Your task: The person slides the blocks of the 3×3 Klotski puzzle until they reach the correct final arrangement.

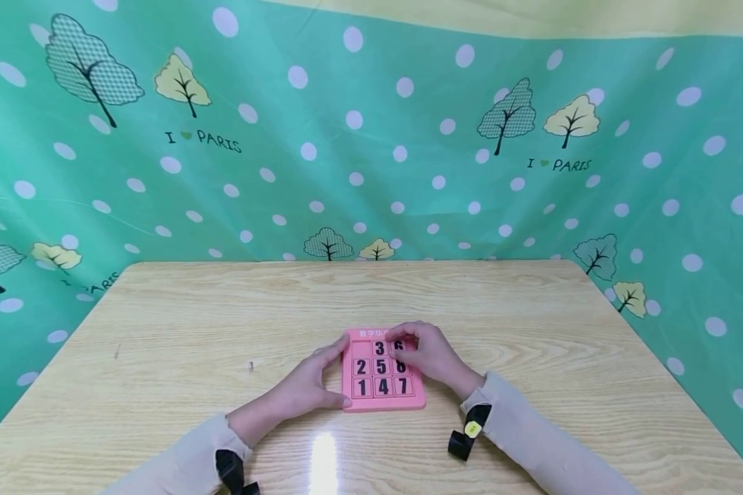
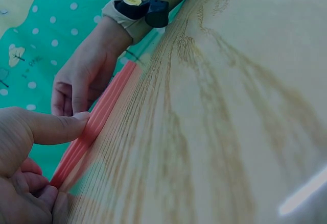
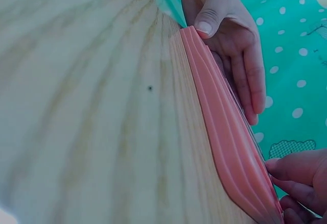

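A pink sliding number puzzle (image 1: 384,405) lies flat on the table, its white tiles bearing black numerals. Its top row has a gap at the left, then 3 and 6; below come 2, 5, 8, and then 1, 4, 7. My left hand (image 1: 306,385) holds the frame's left side, thumb at the near corner and fingers at the far one. Over the right column, my right hand (image 1: 430,352) has bent fingers and thumb at the 6 and 8 tiles, partly covering them. Both wrist views show the puzzle's pink edge (image 2: 97,124) (image 3: 225,122) side-on.
The light wood table (image 1: 223,302) extends around the puzzle. A small dark mark (image 1: 251,366) is on it to the left. Behind hangs a green dotted cloth (image 1: 371,165) with trees. Glare (image 1: 323,464) shines near the front. Each wrist wears a black strap (image 1: 470,430).
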A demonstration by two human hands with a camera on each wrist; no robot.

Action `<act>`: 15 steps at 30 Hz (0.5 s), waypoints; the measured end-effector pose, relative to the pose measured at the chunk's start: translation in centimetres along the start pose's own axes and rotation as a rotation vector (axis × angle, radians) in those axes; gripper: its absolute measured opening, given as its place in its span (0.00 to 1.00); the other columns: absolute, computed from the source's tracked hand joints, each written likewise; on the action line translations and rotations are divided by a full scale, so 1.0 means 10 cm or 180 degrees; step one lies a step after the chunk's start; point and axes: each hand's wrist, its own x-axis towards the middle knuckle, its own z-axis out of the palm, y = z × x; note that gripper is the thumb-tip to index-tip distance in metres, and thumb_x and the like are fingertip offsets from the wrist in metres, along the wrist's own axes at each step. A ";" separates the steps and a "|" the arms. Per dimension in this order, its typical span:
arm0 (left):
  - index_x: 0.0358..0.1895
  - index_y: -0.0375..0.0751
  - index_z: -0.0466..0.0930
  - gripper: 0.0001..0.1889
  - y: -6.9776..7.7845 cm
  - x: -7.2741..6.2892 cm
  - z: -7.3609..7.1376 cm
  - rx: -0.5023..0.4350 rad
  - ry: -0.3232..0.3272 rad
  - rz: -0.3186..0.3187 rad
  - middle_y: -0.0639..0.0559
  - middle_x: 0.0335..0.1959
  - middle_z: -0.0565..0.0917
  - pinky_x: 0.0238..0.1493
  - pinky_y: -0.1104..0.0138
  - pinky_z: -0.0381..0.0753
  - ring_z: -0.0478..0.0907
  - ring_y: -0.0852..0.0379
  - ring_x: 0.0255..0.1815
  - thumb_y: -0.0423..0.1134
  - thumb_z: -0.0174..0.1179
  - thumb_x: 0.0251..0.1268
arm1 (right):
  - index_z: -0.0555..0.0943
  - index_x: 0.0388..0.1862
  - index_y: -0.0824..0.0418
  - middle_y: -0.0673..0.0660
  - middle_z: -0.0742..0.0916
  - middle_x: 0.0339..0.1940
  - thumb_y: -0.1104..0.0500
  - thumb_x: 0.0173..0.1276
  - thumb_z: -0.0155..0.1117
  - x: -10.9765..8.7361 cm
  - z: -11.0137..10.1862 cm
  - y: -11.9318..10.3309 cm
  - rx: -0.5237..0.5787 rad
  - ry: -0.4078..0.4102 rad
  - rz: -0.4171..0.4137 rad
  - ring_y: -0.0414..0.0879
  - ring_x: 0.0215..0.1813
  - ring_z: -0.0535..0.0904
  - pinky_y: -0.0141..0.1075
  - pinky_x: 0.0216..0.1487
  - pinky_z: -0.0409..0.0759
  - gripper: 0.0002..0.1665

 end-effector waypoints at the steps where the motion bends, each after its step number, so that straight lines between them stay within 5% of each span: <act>1: 0.73 0.35 0.51 0.54 0.00 0.00 0.00 0.0008 0.0004 0.0001 0.41 0.73 0.57 0.72 0.45 0.44 0.50 0.41 0.73 0.33 0.74 0.38 | 0.84 0.43 0.56 0.49 0.86 0.42 0.65 0.56 0.69 0.00 0.00 0.00 -0.0015 0.0009 -0.0004 0.43 0.45 0.77 0.34 0.45 0.75 0.14; 15: 0.73 0.36 0.51 0.54 -0.02 0.00 0.00 0.0041 0.0001 0.0017 0.41 0.73 0.56 0.72 0.45 0.45 0.50 0.40 0.73 0.34 0.74 0.40 | 0.84 0.45 0.59 0.52 0.86 0.43 0.67 0.58 0.67 0.03 0.06 -0.03 0.0118 -0.0056 -0.0012 0.46 0.48 0.79 0.42 0.53 0.78 0.15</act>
